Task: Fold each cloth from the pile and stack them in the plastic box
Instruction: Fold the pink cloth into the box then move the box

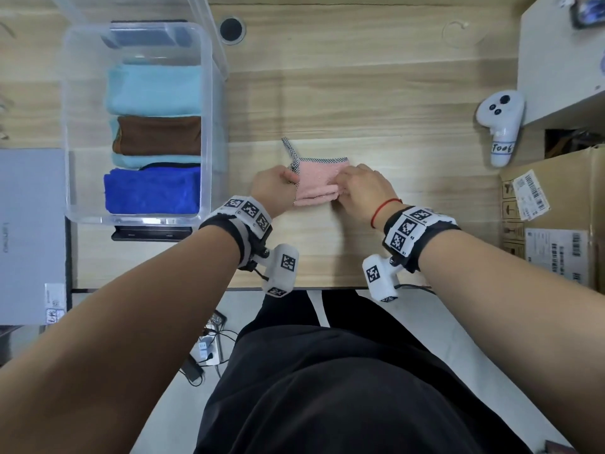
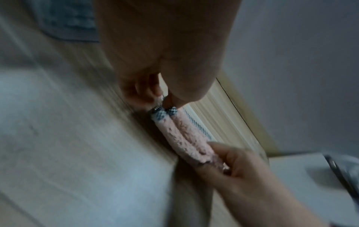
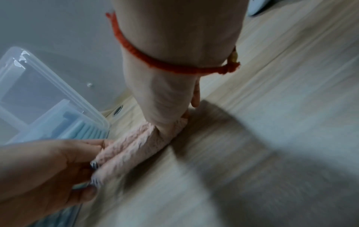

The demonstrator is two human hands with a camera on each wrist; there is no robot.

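A folded pink cloth (image 1: pixel 317 182) with checked trim and a loop lies on the wooden desk (image 1: pixel 360 103). My left hand (image 1: pixel 276 185) pinches its left end, where the checked trim bunches (image 2: pixel 164 112). My right hand (image 1: pixel 361 188) grips its right end, thumb under the layers. Both wrist views show the pink cloth (image 3: pixel 136 142) as a thick folded roll held from both ends. The clear plastic box (image 1: pixel 209 126) stands to the left with folded light blue (image 1: pixel 154 90), brown (image 1: pixel 160 136) and dark blue (image 1: pixel 152 190) cloths stacked in it.
A white controller (image 1: pixel 499 126) lies at the desk's right side, beside a cardboard box (image 1: pixel 556 217) and a white cabinet (image 1: pixel 556 60). A grey laptop (image 1: pixel 31 231) sits left of the box. A round cable hole (image 1: pixel 231 29) is at the back.
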